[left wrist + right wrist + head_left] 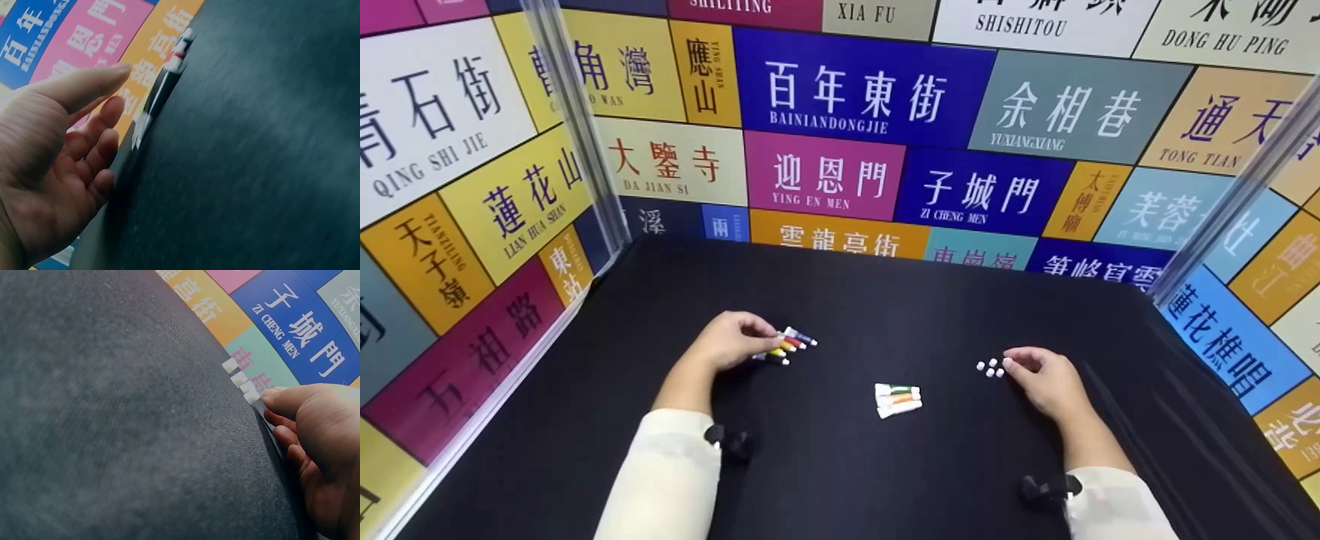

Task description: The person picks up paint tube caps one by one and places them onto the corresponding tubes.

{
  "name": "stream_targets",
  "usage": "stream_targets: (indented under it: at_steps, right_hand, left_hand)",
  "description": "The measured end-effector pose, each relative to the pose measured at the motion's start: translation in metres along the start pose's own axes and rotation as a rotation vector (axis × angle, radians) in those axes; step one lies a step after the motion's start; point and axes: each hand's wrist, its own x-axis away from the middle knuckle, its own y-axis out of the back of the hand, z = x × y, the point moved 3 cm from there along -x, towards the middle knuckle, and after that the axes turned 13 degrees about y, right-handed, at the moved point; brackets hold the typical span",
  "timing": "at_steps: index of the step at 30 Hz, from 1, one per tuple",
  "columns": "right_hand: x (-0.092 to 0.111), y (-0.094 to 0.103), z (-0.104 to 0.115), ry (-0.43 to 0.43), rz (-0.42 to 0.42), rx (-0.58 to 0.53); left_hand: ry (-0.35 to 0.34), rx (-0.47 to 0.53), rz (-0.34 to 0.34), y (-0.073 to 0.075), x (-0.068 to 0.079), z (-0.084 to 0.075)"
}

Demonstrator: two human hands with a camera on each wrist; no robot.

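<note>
Several small paint tubes with coloured bands and white tips lie side by side on the black cloth at the left, among them a blue-banded tube (801, 336). My left hand (739, 341) is over their near end, thumb and fingers apart in the left wrist view; part of the tubes is hidden behind it. At the right, several small white caps (990, 373) sit in a cluster. My right hand (1044, 379) is beside them, its fingertips at the nearest cap (251, 396). Between the hands lie more paint tubes (898, 400), with green and orange bands.
A black cloth (825, 465) covers the table. Behind it stands a wall of colourful printed signs (862, 86), with clear upright panel edges (585, 135) at the left and right corners. Dark bands with small devices (727, 441) are on both wrists.
</note>
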Motion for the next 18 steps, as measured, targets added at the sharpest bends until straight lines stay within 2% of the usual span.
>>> stream_targets:
  at_steps: [4,8,18]
  right_hand:
    - [0.0008,-0.0003,0.0003,-0.002,0.004,-0.002]
    - [0.0006,0.0005,0.0009,0.000,0.002,0.000]
    - [0.0000,0.0013,0.0022,0.004,-0.003,0.005]
  left_hand:
    - [-0.047,-0.013,0.063,-0.0003,0.0013,0.0057]
    - [-0.084,-0.058,0.094,-0.0033,0.0034,0.0056]
    - [-0.073,-0.108,0.112,-0.0061,0.0030,0.0047]
